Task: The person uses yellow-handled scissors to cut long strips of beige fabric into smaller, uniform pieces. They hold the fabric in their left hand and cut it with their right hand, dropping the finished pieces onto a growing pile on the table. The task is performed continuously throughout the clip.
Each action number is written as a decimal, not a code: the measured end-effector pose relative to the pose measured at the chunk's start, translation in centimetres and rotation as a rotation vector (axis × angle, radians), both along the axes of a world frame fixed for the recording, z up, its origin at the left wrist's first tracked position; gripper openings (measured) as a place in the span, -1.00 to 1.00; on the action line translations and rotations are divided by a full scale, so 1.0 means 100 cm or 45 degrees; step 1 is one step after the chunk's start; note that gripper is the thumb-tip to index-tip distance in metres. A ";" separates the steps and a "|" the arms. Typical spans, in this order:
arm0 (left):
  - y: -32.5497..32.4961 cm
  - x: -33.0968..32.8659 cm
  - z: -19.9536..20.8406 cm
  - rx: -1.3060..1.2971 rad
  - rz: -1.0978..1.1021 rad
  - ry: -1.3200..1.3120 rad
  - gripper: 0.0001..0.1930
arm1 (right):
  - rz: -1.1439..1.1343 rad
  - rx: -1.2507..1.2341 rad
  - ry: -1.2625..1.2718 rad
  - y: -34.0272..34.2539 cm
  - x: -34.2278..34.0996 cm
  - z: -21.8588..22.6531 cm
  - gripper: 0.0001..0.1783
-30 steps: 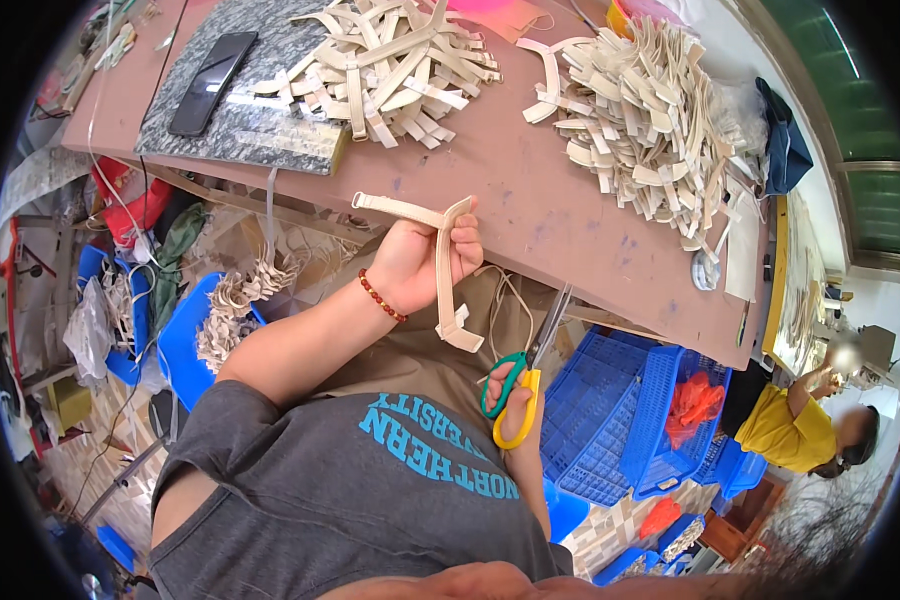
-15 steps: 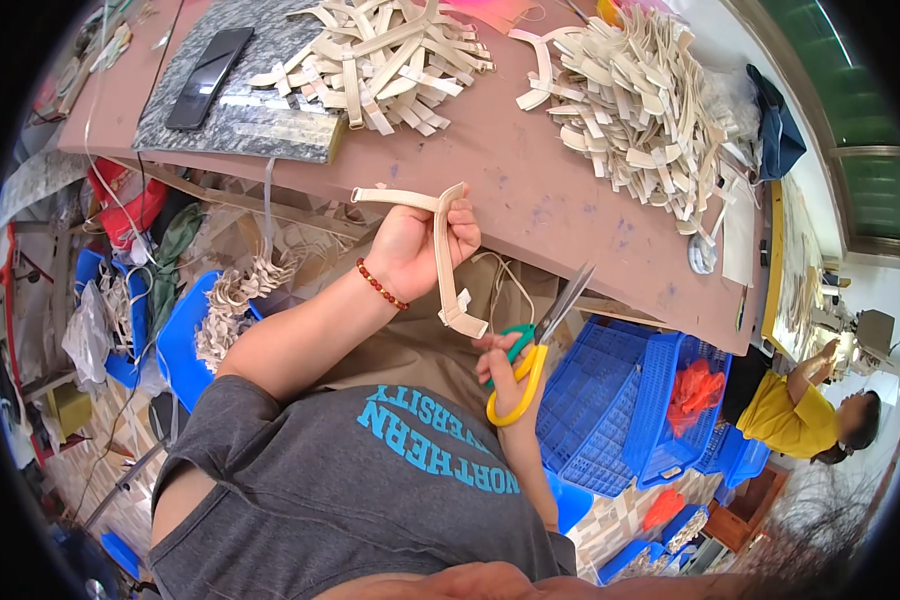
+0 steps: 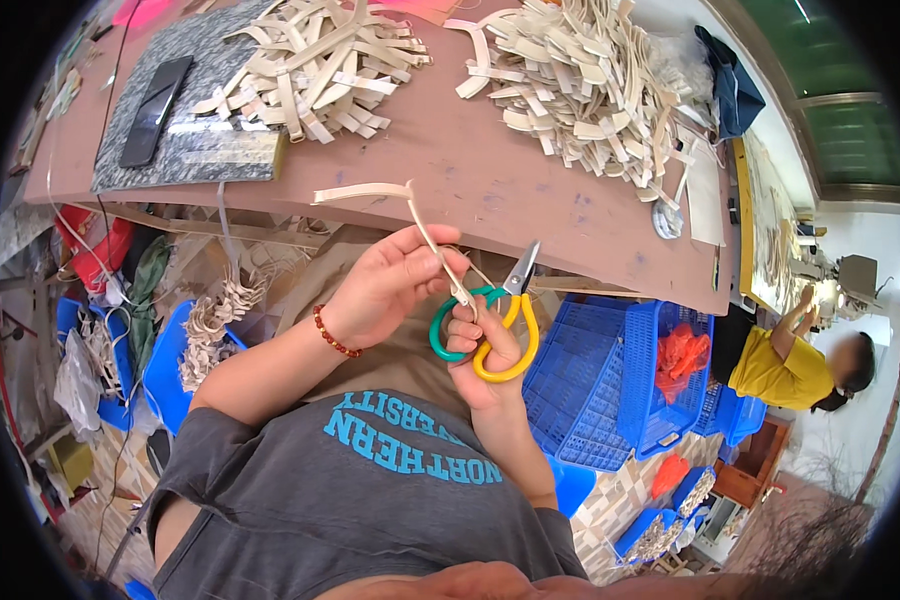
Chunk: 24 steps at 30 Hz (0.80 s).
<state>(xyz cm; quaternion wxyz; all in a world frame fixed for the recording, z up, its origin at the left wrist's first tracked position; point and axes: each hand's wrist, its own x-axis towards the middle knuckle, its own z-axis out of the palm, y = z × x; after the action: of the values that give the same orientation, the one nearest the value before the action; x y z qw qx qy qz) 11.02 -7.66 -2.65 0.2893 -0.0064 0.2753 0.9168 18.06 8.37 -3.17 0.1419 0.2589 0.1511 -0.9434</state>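
My left hand [image 3: 395, 280], with a red bead bracelet on its wrist, pinches a beige strap [image 3: 422, 222] of fabric or elastic. The strap's upper part bends away to the left over the table edge, while its lower end reaches the fingers of my right hand [image 3: 490, 350]. Scissors [image 3: 521, 272] with one green and one yellow handle loop hang in my right hand, blades up and pointing away from the strap. My right fingertips touch the strap's lower end; their exact grip there is partly hidden.
On the brown table [image 3: 390, 165] lie two heaps of beige straps, a left heap [image 3: 315, 70] and a right heap [image 3: 590, 90]. A phone [image 3: 157, 110] rests on a grey marbled board [image 3: 200, 130]. Blue crates [image 3: 580, 390] stand below; a person in yellow [image 3: 785, 365] works at right.
The strap's lower end has come to my right fingers, and my left hand has shifted its hold down the strap. The scissors have turned more upright. The whole view has shifted slightly.
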 end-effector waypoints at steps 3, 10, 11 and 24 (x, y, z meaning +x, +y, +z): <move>0.002 0.004 -0.005 -0.144 0.121 0.023 -0.84 | 0.063 0.018 0.014 0.000 0.004 0.003 -0.86; 0.006 0.006 -0.002 -0.333 0.291 0.080 -0.83 | 0.105 0.430 0.145 -0.009 0.007 0.008 -0.84; 0.006 0.006 -0.001 -0.337 0.304 0.077 -0.83 | 0.100 0.521 0.174 -0.010 0.007 0.008 -0.83; 0.014 0.012 -0.008 -0.615 0.376 0.284 -0.82 | -0.320 1.678 0.948 -0.013 0.006 -0.011 -0.44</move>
<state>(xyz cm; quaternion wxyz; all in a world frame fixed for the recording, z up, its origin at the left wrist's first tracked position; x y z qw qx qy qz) 12.23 -6.27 -3.45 0.1108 -0.0143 0.5113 0.8521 18.70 7.10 -4.26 -0.2101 -0.0295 0.6896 -0.6925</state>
